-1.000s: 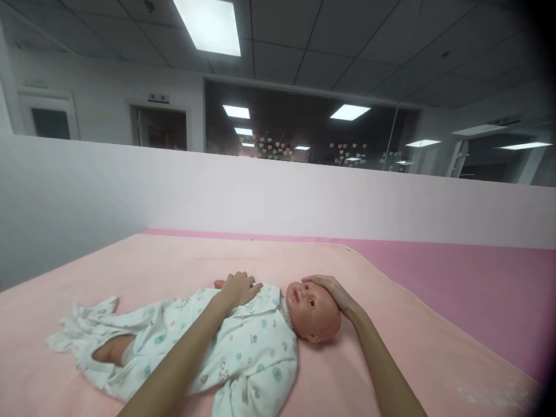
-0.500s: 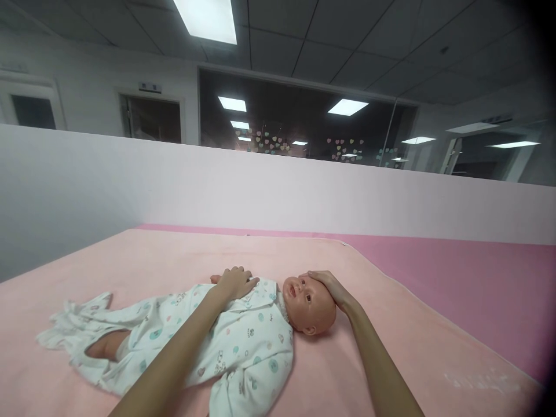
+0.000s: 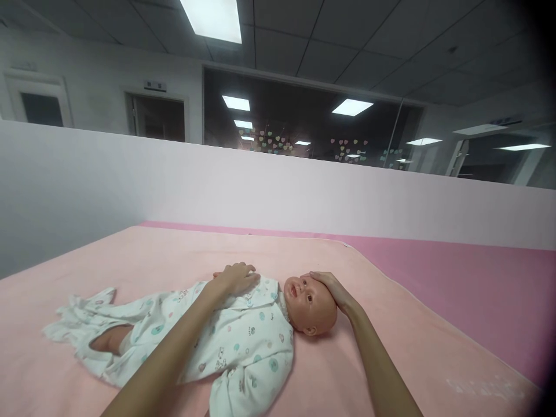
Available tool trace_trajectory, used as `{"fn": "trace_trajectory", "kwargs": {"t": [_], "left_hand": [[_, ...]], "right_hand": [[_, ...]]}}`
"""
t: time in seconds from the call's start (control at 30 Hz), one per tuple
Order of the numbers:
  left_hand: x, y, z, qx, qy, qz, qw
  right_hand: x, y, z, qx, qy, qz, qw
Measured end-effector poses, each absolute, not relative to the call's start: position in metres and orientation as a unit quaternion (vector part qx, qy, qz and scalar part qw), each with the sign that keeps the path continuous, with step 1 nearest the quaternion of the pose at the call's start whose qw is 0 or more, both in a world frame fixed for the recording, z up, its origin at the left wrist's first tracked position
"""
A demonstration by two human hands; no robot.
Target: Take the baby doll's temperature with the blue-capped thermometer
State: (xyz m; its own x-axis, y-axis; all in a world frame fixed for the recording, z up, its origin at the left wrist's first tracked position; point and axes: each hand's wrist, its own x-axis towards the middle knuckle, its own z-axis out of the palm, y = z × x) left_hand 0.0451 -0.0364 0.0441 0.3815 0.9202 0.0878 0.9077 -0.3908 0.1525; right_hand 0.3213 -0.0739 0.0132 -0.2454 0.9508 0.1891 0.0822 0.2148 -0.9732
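A baby doll lies on its back, its head to the right and its legs to the left. It wears a white romper printed with small coloured figures. On the doll's chest, near the far shoulder, rests my left hand with its fingers stretched out. My right hand lies flat along the top of the doll's head, fingers over the forehead. One small doll hand shows just behind my left wrist. Part of the doll's body is hidden under my left forearm.
Beneath the doll spreads a peach blanket over a pink mat. A white padded wall runs along the back and left. Beyond it are a dark window with heart stickers and a doorway.
My left hand has lifted slightly at the knuckles and shifted a little on the chest. My right hand stays on the head. The whole view has shifted slightly.
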Motion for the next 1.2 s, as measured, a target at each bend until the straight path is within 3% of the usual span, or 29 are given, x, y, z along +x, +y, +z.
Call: {"fn": "trace_trajectory", "kwargs": {"t": [0.13,0.27,0.53,0.77,0.9,1.03,1.1,1.2], "left_hand": [[0.048,-0.057,0.073,0.877,0.429,0.146,0.161],[0.060,-0.076,0.084,0.899,0.359,0.061,0.243],[0.075,-0.080,0.066,0.886,0.434,0.058,0.150],[0.073,-0.074,0.066,0.900,0.415,0.071,0.112],[0.065,-0.070,0.071,0.896,0.416,0.116,0.103],[0.058,-0.068,0.079,0.892,0.407,0.168,0.102],[0.056,-0.068,0.082,0.891,0.404,0.181,0.104],[0.055,-0.071,0.085,0.885,0.409,0.193,0.113]], "right_hand": [[0.322,-0.071,0.011,-0.405,-0.632,0.469,0.466],[0.324,-0.068,0.009,-0.405,-0.638,0.442,0.483],[0.325,-0.067,0.008,-0.411,-0.639,0.435,0.484],[0.324,-0.066,0.008,-0.417,-0.650,0.407,0.487],[0.328,-0.067,0.018,-0.440,-0.643,0.326,0.536],[0.312,-0.084,0.044,-0.446,-0.665,0.163,0.576],[0.291,-0.096,0.055,-0.457,-0.719,0.061,0.520],[0.253,-0.107,0.058,-0.471,-0.813,-0.061,0.337]]}}
